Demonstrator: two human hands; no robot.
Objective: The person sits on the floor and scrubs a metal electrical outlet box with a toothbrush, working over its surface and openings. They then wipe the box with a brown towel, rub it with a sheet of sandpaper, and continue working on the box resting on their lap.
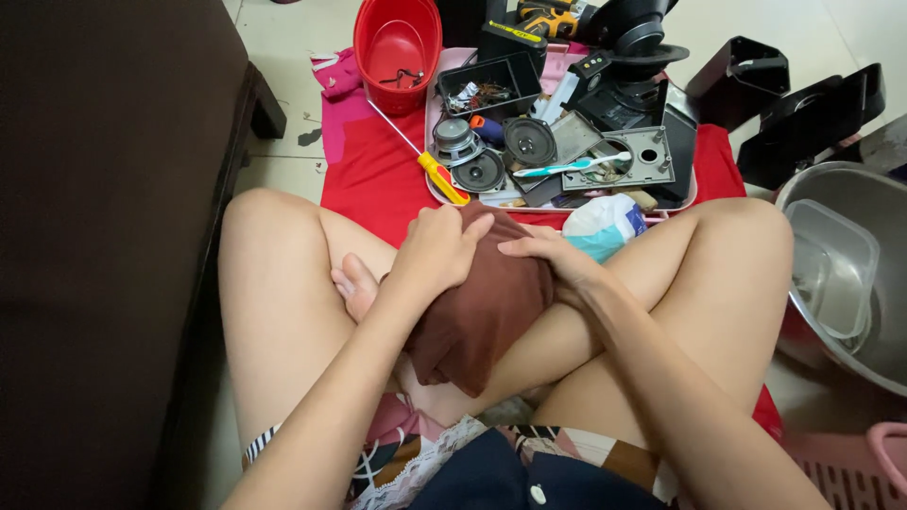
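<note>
Fingers of left hand curled loosely over brown cloth, palm pressing down; right hand lay flat, fingers nearly straight, on its upper edge. Both forearms angled inward over crossed legs. Cloth draped on the lap, long axis running toward the body.

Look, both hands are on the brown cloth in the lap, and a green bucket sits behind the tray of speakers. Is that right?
Not quite: the bucket is red, not green, as the head view shows. The rest holds: the left hand and right hand both rest on the brown cloth in the lap, and the bucket sits behind the tray of speakers.
</note>
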